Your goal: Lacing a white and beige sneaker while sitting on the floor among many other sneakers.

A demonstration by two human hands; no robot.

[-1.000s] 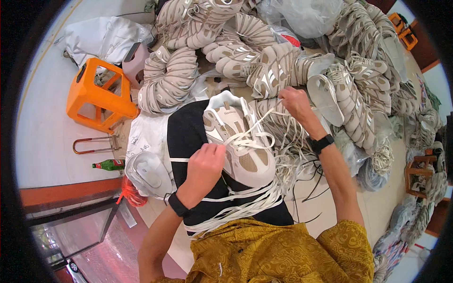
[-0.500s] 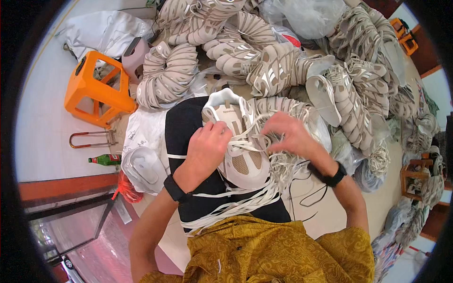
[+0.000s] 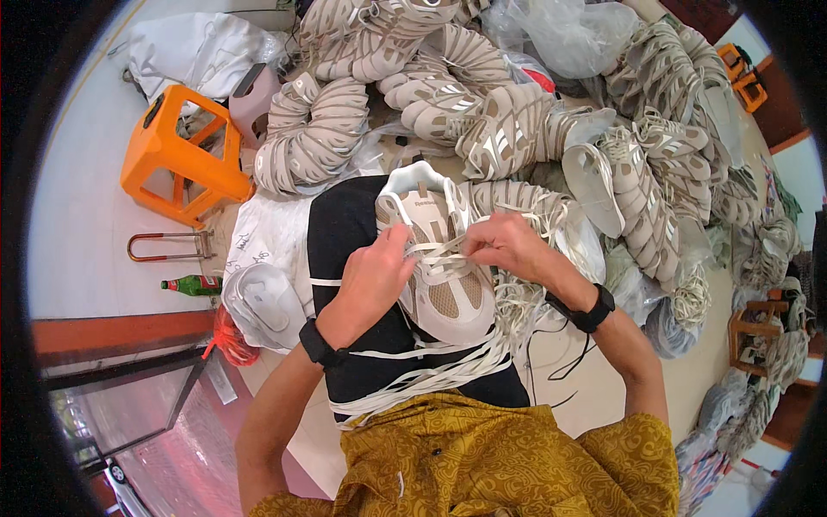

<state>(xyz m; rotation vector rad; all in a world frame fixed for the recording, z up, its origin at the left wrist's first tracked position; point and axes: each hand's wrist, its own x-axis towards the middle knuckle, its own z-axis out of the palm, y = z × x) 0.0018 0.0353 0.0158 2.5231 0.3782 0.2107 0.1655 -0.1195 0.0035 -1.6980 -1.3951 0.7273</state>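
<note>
While the beige shoe (image 3: pixel 444 276) rests on your black lap cloth (image 3: pixel 345 250), your left hand (image 3: pixel 375 280) and right hand (image 3: pixel 508 246) meet over it, fingers pinched on a flat white lace (image 3: pixel 435 252). The lace looks soft and light; hold it near its end. Beyond lie piled shoe uppers (image 3: pixel 310 138).

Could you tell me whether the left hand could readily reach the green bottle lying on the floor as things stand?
Probably not readily. The left hand is busy at the laces of the shoe on the lap, and the green bottle lies off to the left, past a white bundle. It would likely need to let go and stretch.
</note>
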